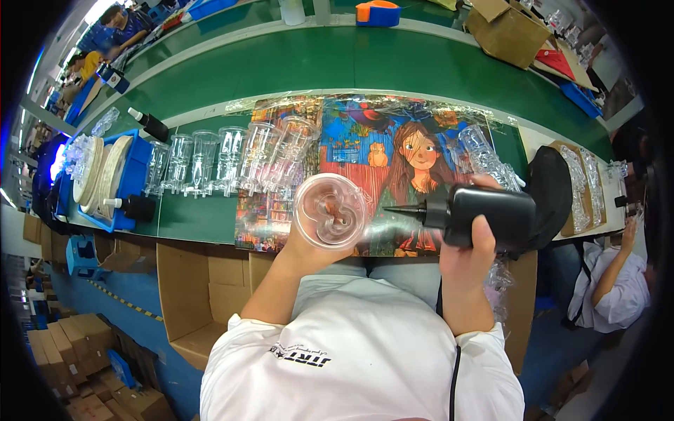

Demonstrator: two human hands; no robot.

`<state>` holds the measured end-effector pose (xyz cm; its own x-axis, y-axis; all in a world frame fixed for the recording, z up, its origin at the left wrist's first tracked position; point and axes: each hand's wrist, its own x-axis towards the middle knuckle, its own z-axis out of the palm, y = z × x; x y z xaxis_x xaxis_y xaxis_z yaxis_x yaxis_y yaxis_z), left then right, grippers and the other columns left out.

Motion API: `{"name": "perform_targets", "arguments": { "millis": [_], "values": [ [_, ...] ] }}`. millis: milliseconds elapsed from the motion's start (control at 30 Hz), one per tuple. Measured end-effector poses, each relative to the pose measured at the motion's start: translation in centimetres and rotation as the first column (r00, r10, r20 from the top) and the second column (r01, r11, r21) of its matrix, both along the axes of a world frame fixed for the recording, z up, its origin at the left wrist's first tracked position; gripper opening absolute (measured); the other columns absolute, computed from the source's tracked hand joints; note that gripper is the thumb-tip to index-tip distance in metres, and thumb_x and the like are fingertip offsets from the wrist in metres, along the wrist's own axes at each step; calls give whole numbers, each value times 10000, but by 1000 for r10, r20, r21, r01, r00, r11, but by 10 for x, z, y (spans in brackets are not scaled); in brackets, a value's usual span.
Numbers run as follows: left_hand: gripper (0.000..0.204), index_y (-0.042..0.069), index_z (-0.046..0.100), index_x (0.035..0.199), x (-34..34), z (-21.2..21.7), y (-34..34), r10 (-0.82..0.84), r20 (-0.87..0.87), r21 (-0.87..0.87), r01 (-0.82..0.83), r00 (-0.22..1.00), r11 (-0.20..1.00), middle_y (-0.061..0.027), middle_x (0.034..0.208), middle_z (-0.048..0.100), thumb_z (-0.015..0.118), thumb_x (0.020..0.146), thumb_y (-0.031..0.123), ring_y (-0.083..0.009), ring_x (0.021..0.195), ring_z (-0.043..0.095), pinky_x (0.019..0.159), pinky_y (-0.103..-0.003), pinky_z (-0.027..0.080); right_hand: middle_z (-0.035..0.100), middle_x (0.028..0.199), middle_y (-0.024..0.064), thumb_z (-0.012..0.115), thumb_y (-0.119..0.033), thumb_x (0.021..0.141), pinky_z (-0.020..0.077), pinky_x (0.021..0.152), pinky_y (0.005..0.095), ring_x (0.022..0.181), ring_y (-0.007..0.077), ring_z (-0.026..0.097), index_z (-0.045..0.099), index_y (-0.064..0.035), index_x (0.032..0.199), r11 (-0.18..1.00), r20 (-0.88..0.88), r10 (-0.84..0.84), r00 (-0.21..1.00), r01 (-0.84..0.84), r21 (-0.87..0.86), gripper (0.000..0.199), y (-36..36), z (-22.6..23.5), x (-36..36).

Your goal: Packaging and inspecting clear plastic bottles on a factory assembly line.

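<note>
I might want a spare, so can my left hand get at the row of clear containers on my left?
Probably not yet: the left hand is occupied, holding a clear container. Otherwise the row of clear containers looks close, with nothing evident in between.

Identical clear, cylindrical vessels point(230, 154) lined a green worktop point(188, 219) inside a factory workshop, where brown cardboard cartons point(81, 347) crowded the blue floor point(133, 326) and other people point(130, 28) appeared nearby.
</note>
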<state>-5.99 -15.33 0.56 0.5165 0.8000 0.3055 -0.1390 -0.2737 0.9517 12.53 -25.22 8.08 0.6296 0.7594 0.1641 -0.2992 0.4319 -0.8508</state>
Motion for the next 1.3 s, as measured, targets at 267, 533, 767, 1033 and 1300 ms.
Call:
{"name": "perform_targets", "arguments": {
  "millis": [267, 533, 767, 1033, 1300],
  "values": [
    [759, 44, 398, 1212, 5, 5, -3, -8, -18, 123, 10, 1000, 992, -124, 1142, 444, 795, 565, 50, -251, 1007, 485, 866, -357, 401, 510, 1080, 109, 710, -250, 742, 466, 749, 243, 871, 157, 559, 450, 24, 1144, 991, 429, -89, 899, 37, 130, 552, -18, 1, 0],
    [745, 48, 399, 1213, 3, 8, -6, -85, 21, 71, 83, 996, 994, -111, 1138, 445, 786, 576, 44, -228, 1009, 488, 854, -345, 417, 487, 1114, 123, 688, -239, 759, 464, 758, 251, 886, 169, 555, 450, 41, 1133, 988, 497, -82, 864, 4, 156, 524, -15, -2, 0],
    [764, 46, 399, 1223, 0, 11, -3, -122, -7, 106, 122, 992, 987, -101, 1145, 443, 785, 563, 43, -210, 1028, 487, 852, -332, 429, 500, 1104, 129, 685, -215, 762, 471, 774, 258, 896, 183, 565, 456, 44, 1127, 988, 558, -70, 827, -18, 152, 503, -17, 0, 3],
    [801, 48, 395, 1248, -2, 3, -4, -177, 14, 26, 177, 984, 984, -86, 1171, 455, 787, 550, 62, -178, 1050, 484, 856, -324, 430, 519, 1073, 122, 695, -182, 762, 487, 755, 246, 861, 179, 585, 485, 45, 1096, 988, 684, -38, 728, -73, 133, 456, -21, 9, 9],
    [790, 46, 400, 1241, -4, 3, -5, -175, -4, 23, 175, 985, 984, -74, 1156, 466, 786, 552, 67, -166, 1036, 486, 848, -314, 427, 518, 1077, 126, 687, -169, 765, 490, 738, 241, 857, 177, 589, 495, 47, 1090, 980, 684, -51, 727, -96, 175, 435, -19, 7, 8]
  ]
}}
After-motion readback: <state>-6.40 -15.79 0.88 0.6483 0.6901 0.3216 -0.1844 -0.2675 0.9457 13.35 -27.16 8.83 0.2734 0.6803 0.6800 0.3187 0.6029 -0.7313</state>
